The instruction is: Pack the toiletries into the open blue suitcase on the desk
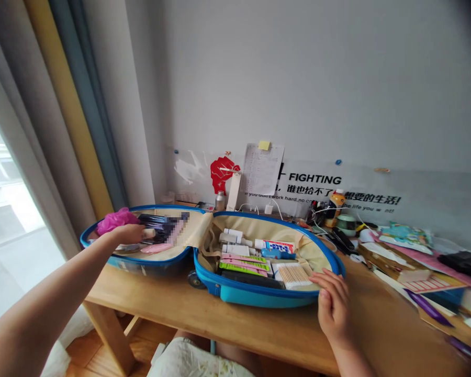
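A blue hard-shell suitcase [255, 298] lies open on a wooden table [227, 324], both halves lined in beige. My left hand [130, 233] reaches into the left half and is closed around a small pale tube-like item beside dark brushes and a pink mesh sponge [115, 220]. My right hand [333, 303] rests on the near right rim of the right half, fingers loosely curled, holding nothing. That half holds white bottles [235, 242], a toothpaste box [278, 245], pink and green tubes [243, 264] and a box of cotton swabs [294, 275].
The table's right side is cluttered with papers, books [408, 235], pens, a green jar [346, 224] and cables. The wall carries a FIGHTING sticker [314, 179] and a pinned sheet [262, 168]. Curtains [63, 131] and a window stand at the left.
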The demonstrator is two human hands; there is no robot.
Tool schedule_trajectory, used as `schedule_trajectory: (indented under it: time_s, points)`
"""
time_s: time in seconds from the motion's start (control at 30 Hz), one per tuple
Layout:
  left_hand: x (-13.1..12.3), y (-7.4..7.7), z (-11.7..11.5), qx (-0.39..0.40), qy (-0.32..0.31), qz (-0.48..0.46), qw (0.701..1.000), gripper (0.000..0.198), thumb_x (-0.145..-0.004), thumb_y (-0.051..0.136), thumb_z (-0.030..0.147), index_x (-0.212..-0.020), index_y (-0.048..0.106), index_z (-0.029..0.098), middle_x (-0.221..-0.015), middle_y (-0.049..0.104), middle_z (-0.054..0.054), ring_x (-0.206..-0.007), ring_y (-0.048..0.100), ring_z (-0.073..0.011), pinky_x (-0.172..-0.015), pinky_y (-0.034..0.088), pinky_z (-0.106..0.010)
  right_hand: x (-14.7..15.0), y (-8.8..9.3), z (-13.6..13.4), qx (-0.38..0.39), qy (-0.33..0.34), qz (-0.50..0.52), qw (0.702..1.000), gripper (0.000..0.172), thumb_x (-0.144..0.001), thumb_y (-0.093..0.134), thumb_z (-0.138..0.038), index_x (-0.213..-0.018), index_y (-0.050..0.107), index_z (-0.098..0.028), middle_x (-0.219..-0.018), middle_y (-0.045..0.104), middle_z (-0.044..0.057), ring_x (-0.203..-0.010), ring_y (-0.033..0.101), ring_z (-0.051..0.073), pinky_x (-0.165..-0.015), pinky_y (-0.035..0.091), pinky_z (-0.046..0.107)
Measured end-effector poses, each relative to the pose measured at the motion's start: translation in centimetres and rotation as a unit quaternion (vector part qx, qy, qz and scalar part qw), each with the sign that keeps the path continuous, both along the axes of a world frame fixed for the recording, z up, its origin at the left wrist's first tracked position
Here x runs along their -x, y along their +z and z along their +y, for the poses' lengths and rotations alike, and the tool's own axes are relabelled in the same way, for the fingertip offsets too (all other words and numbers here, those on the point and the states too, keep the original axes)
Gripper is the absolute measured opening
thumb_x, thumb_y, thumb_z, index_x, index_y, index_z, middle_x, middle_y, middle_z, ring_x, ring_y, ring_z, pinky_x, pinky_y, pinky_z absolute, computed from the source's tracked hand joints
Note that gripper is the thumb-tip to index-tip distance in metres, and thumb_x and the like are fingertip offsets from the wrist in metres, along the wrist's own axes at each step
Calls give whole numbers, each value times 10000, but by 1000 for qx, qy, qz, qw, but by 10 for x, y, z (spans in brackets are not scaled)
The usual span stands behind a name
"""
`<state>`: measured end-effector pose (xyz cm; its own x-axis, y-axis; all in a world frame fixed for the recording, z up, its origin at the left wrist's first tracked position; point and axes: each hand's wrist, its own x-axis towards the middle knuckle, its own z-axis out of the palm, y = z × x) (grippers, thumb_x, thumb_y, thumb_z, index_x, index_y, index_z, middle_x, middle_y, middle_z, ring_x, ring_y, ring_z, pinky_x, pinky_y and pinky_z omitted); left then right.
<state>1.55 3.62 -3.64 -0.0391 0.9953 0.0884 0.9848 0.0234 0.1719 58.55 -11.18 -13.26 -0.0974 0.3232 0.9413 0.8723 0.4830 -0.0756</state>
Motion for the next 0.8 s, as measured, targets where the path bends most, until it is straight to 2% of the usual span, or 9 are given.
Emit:
schedule_trajectory:
  time_s: [0.1, 0.17, 0.27, 0.33, 0.47, 0.57, 0.67, 0.8]
  points:
    - [-7, 20, 1, -23, -15, 34, 999, 228, -689, 512, 142, -888, 622, 159, -961, 730, -98, -952, 639, -244, -854, 434, -276, 0, 0, 1, -4, 1, 8, 1000, 292, -960, 374, -249, -954, 666, -228, -929, 702, 65, -1052, 621, 238, -985, 408, 451]
    - [-25, 38, 0, -48, -38, 39, 997, 346, -730, 484, 187, -1054, 606, 177, -1063, 715, -92, -1021, 641, -257, -849, 443, -272, 0, 1, 1, -5, 2, 7, 1000, 301, -962, 368, -256, -953, 667, -226, -924, 701, 68, -1051, 622, 244, -980, 412, 456]
    - [-75, 59, -6, -62, -110, 11, 992, 458, -753, 460, 240, -1200, 548, 189, -1057, 715, -73, -954, 663, -256, -790, 470, -281, 1, 2, 0, -5, 4, -1, 1000, 292, -957, 371, -244, -968, 661, -224, -932, 700, 71, -1054, 623, 247, -976, 415, 451]
    - [-117, 65, -12, -31, -173, -8, 984, 506, -755, 464, 250, -1256, 510, 194, -1060, 713, -64, -913, 664, -244, -767, 479, -287, 1, 4, 0, -9, 3, -5, 1000, 289, -955, 366, -229, -973, 655, -225, -930, 699, 70, -1055, 622, 246, -979, 409, 446]
    - [-197, 57, -17, 60, -286, -5, 956, 551, -759, 518, 254, -1305, 468, 197, -1078, 704, -63, -908, 662, -226, -762, 485, -272, 2, 4, -1, -11, -4, -7, 1000, 290, -960, 356, -232, -965, 646, -224, -923, 695, 71, -1043, 623, 246, -976, 408, 452]
    - [-240, 43, -13, 134, -339, -5, 931, 575, -767, 549, 253, -1332, 455, 207, -1094, 706, -59, -927, 674, -226, -767, 495, -263, 2, 4, -1, -12, -4, 1, 1000, 302, -965, 350, -247, -959, 650, -225, -918, 695, 71, -1038, 626, 246, -971, 414, 459]
    - [-266, 29, -6, 170, -341, 14, 924, 573, -781, 554, 240, -1343, 450, 194, -1196, 682, -95, -1016, 665, -245, -830, 504, -293, 2, 3, -1, -12, -3, 6, 1000, 309, -967, 350, -262, -950, 657, -225, -907, 697, 72, -1030, 630, 246, -964, 421, 458]
    - [-277, 16, -2, 159, -335, 27, 928, 538, -842, 519, 246, -1366, 425, 172, -1355, 594, -131, -1194, 597, -246, -963, 465, -312, 1, 1, 0, -10, 1, 9, 1000, 310, -969, 353, -267, -952, 660, -221, -913, 701, 74, -1042, 628, 242, -963, 425, 450]
